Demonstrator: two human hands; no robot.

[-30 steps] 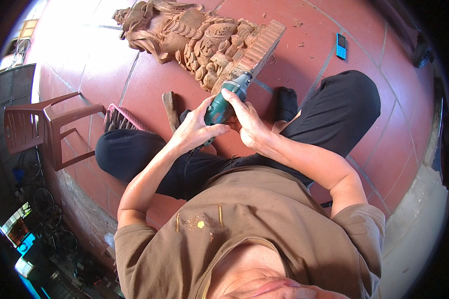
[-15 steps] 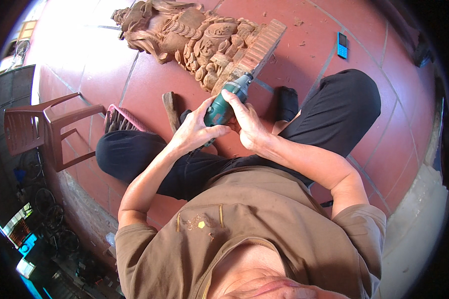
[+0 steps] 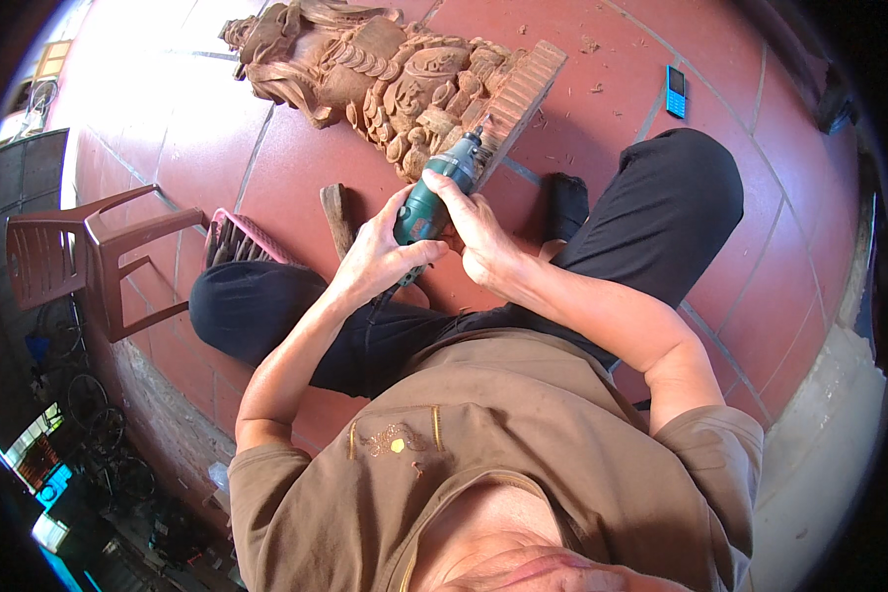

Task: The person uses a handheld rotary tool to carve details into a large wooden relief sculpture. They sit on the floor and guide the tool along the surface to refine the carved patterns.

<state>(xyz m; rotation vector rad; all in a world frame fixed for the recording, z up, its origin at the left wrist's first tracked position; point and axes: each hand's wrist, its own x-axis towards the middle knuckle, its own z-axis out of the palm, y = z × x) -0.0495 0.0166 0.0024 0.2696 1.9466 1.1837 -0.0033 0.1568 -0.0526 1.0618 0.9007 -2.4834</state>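
I sit on the red tiled floor with a carved wooden statue lying in front of me. Both hands grip a green rotary power tool whose tip touches the carving near its ridged base. My left hand wraps the tool's rear body, where a cord runs out. My right hand clasps it from the right, fingers over the front part.
A brown plastic chair stands at the left, a pink basket beside my left knee. A wooden-handled tool lies on the tiles near my left hand. A blue phone rests on the floor at the upper right. Wood chips are scattered near it.
My hands and the tool have stayed almost still against the carving; only the view shifted slightly.
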